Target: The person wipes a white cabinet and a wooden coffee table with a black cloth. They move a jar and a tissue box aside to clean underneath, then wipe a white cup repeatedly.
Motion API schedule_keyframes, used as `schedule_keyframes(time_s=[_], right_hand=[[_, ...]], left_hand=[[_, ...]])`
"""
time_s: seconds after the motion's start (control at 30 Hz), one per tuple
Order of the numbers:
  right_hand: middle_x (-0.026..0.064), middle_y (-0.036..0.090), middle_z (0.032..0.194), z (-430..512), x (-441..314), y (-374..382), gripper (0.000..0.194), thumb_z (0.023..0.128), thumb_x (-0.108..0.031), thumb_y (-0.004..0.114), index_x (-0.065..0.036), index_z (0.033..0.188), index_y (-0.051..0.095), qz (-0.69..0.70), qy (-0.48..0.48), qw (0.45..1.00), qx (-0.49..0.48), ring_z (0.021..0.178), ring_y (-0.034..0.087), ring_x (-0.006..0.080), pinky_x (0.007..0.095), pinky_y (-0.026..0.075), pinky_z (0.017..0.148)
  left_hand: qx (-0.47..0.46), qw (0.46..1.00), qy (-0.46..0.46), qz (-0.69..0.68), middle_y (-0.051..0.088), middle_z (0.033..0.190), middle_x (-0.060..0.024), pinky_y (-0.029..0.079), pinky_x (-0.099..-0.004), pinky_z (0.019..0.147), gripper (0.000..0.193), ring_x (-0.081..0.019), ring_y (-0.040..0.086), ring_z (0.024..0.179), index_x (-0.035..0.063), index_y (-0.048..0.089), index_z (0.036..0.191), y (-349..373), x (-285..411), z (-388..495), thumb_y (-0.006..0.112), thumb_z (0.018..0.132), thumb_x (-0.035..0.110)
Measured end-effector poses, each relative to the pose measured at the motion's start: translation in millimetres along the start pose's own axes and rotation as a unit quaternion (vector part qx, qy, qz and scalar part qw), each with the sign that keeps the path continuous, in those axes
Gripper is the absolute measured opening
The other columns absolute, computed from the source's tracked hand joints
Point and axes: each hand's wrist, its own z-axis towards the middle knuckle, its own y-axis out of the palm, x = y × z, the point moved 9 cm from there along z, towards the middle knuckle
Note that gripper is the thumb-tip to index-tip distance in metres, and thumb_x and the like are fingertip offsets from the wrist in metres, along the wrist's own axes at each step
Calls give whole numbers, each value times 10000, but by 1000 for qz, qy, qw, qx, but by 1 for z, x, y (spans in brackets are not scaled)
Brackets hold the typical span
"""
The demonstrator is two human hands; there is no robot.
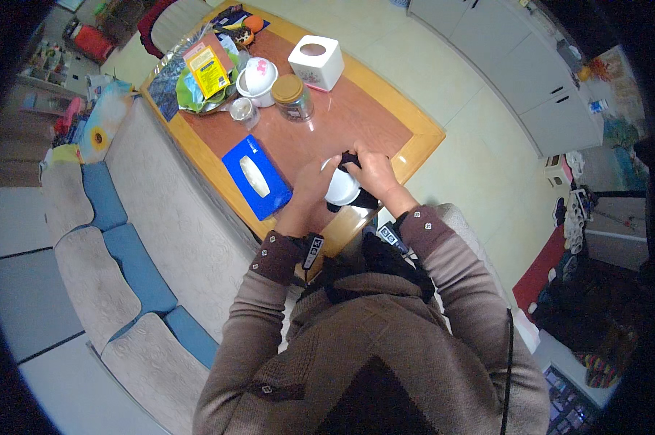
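Observation:
Both my hands are at a white round object, perhaps a cup or bowl, over the near end of the wooden table. My left hand presses against its left side. Between the thumb and fingers of my right hand, black cloth-like material is pinched at the object's far edge. More black material lies by its near right side. Whether the black parts are one piece is unclear. A blue tissue box lies just left of my left hand.
Farther along the table stand a glass jar with a gold lid, a white square tissue holder, a small clear cup, a white lidded bowl and a green dish with packets. A sofa runs along the left.

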Motion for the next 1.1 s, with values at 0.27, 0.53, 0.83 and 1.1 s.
schedule_keyframes(time_s=[0.27,0.53,0.83,1.1], right_hand=[[245,669,845,-24,47,21,317,824,-260,712,3,922,566,117,183,970,113,824,659,417,450,516,748],[115,672,890,-45,65,78,300,851,-198,670,40,1020,600,455,334,819,107,797,655,217,340,517,701],[114,656,884,-52,49,109,228,904,-182,587,2,1039,594,584,407,701,-42,708,643,235,351,536,618],[89,679,975,-55,59,63,182,923,-203,626,-53,1027,619,699,288,654,-28,897,661,215,352,543,810]], left_hand=[[157,987,15,-5,631,827,-299,458,-543,706,493,-480,616,806,-38,599,897,-6,12,-15,552,944,451],[240,969,50,-9,617,838,-282,458,-531,687,424,-464,612,791,-12,560,946,-13,25,-23,570,951,413],[257,961,97,-20,629,907,-246,475,-503,703,409,-433,622,825,-8,548,993,-15,33,-19,577,956,398],[198,957,-53,-203,647,1070,-213,518,-440,793,422,-361,651,943,-14,546,1152,-6,-43,24,464,1021,378]])
